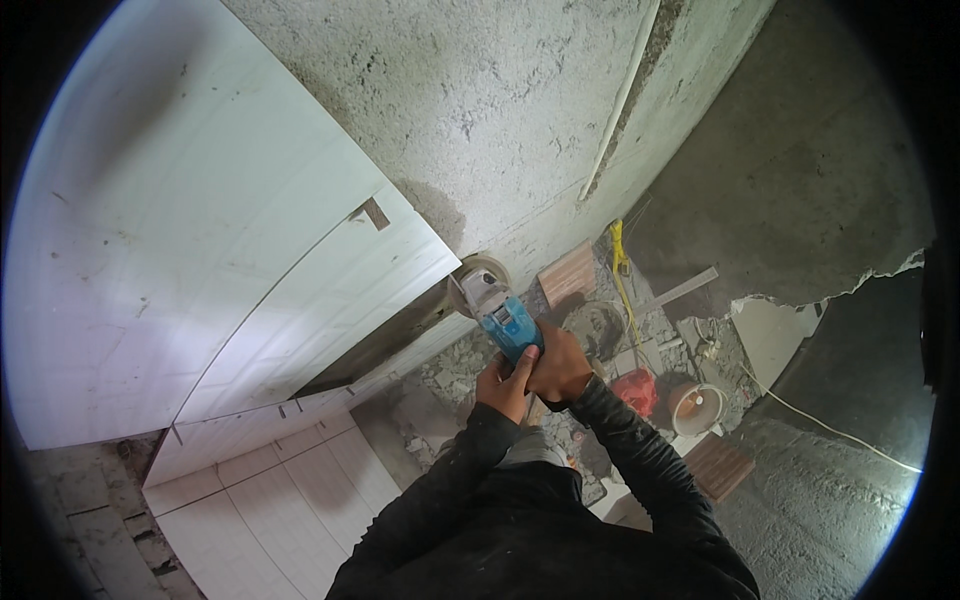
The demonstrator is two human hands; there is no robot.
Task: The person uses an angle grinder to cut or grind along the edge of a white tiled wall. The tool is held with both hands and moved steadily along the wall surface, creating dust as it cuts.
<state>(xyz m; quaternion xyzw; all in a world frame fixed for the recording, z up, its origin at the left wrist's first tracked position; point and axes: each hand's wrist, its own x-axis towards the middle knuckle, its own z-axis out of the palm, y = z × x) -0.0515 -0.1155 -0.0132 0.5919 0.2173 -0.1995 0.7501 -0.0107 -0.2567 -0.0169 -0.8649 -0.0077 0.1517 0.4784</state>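
Observation:
Both of my hands are wrapped round a blue angle grinder (513, 326) in the middle of the view. My left hand (504, 388) grips the rear of its body from the left, the thumb lying along it. My right hand (562, 364) closes round the body from the right. The grinder's round disc and guard (483, 275) are at the corner of the large white wall tiles (330, 265). Whether the disc touches the tile edge, I cannot tell. A small brown spacer-like piece (377, 214) sits at the tile joint.
Bare rough concrete wall (480, 110) rises beyond the tiles, with a thin pipe (620, 100) on it. Rubble, a bucket (697, 408), a red plastic bag (636, 391), a yellow strap (619, 248) and a pale cable (830, 430) lie on the right. White tiles (285, 500) cover the lower left.

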